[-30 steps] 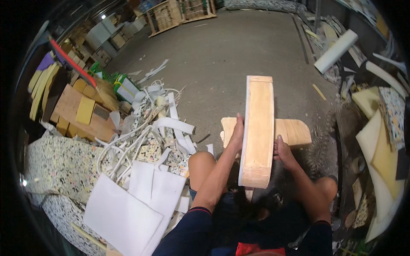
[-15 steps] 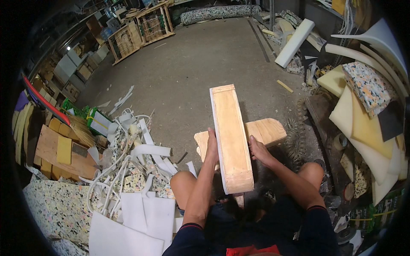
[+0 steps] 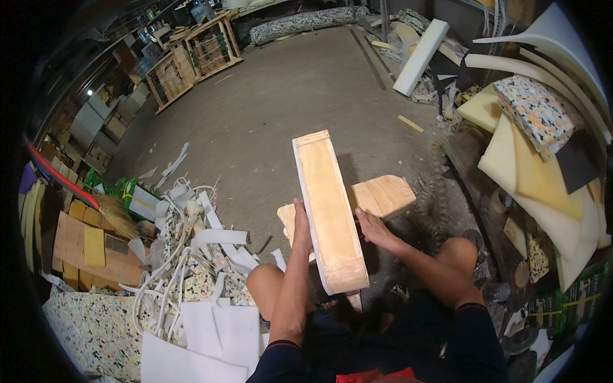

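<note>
Taking the middle of the view as the clock's centre, a grey floor [image 3: 255, 108] runs up toward twelve o'clock. Pale foam sheets [image 3: 504, 163] are heaped at three, and a speckled foam sheet [image 3: 96, 325] lies at eight. A speckled roll [image 3: 306, 25] stretches across twelve, with a slatted wooden frame [image 3: 214, 48] between ten and eleven. White sheets [image 3: 198, 357] overlap at seven, near loose white strips [image 3: 220, 237] at eight.

A long wooden block [image 3: 331, 210], edged in white on its nine o'clock side, sits just off centre in front of the seated person. Its far end points between eleven and twelve, its near end between five and six. It crosses above a shorter wooden piece [image 3: 383, 196] aimed between two and three; whether the two touch cannot be told.

The left hand [image 3: 301, 225] lies along the block's side at about eight, and the right hand [image 3: 375, 230] is against the opposite side at about four, so the block is held between them; how far the hidden fingers curl beneath cannot be seen. A thin yellow strip [image 3: 410, 124] lies on the floor at two
</note>
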A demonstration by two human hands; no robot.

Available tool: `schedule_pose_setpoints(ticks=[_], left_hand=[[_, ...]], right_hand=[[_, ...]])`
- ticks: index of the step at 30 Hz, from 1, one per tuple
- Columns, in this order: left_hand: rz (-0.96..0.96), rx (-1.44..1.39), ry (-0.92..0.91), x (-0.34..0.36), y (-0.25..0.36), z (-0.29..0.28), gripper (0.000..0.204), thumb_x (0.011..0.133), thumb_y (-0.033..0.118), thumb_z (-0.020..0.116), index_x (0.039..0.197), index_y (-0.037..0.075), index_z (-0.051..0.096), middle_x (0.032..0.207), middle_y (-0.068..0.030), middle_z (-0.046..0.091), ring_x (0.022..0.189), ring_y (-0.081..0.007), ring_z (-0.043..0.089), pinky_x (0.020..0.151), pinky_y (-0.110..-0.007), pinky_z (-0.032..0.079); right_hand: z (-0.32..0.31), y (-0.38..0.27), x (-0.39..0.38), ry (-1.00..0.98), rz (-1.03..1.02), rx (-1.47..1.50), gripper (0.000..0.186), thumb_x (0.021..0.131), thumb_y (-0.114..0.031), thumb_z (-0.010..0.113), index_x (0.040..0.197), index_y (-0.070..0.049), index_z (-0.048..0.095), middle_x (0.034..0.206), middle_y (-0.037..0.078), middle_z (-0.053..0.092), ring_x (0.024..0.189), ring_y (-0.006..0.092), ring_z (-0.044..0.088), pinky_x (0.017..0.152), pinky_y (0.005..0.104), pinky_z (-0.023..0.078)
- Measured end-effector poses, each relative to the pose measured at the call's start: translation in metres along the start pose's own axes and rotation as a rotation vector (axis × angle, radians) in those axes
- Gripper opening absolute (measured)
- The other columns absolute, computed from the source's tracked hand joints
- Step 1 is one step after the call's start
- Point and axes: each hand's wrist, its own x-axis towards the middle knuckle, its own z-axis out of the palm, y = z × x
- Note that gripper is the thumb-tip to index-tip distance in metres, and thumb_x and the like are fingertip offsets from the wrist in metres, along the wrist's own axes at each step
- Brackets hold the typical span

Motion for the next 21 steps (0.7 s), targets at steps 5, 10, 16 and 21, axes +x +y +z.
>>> schedule_pose_setpoints(ticks=[5,10,16,21], left_hand=[[0.023,0.005,0.012,0.0,-0.001,0.0,0.076,0.103,0.061,0.019,0.138,0.0,0.046,0.126,-0.0171,0.061,0.11,-0.0259,0.063,0.095,-0.038,0.053],[0.061,-0.004,-0.016,-0.004,0.001,0.003,0.073,0.104,0.06,0.019,0.134,0.0,0.048,0.122,-0.0167,0.062,0.108,-0.0252,0.064,0.093,-0.039,0.054],[0.01,0.011,0.014,-0.002,-0.002,0.0,0.074,0.104,0.059,0.017,0.13,0.0,0.052,0.116,-0.0173,0.065,0.104,-0.0261,0.066,0.092,-0.039,0.054],[0.035,-0.02,-0.04,0.001,-0.007,-0.005,0.075,0.104,0.06,0.016,0.133,0.0,0.051,0.119,-0.018,0.065,0.105,-0.0271,0.066,0.093,-0.039,0.054]], right_hand=[[0.0,0.004,-0.001,-0.029,0.053,-0.012,0.078,0.103,-0.058,0.023,0.127,0.007,0.058,0.123,0.034,0.059,0.123,0.0457,0.052,0.104,0.0469,0.039],[0.003,0.01,0.006,0.016,0.085,0.005,0.084,0.101,-0.062,0.024,0.117,0.011,0.062,0.112,0.035,0.064,0.115,0.0465,0.058,0.098,0.0467,0.043],[-0.004,0.003,0.008,0.016,0.127,-0.101,0.089,0.1,-0.064,0.025,0.097,0.015,0.065,0.093,0.035,0.066,0.102,0.0477,0.063,0.091,0.0504,0.046],[-0.004,0.005,0.002,0.01,0.062,-0.11,0.092,0.099,-0.066,0.026,0.093,0.018,0.064,0.089,0.038,0.065,0.101,0.051,0.063,0.091,0.0527,0.046]])
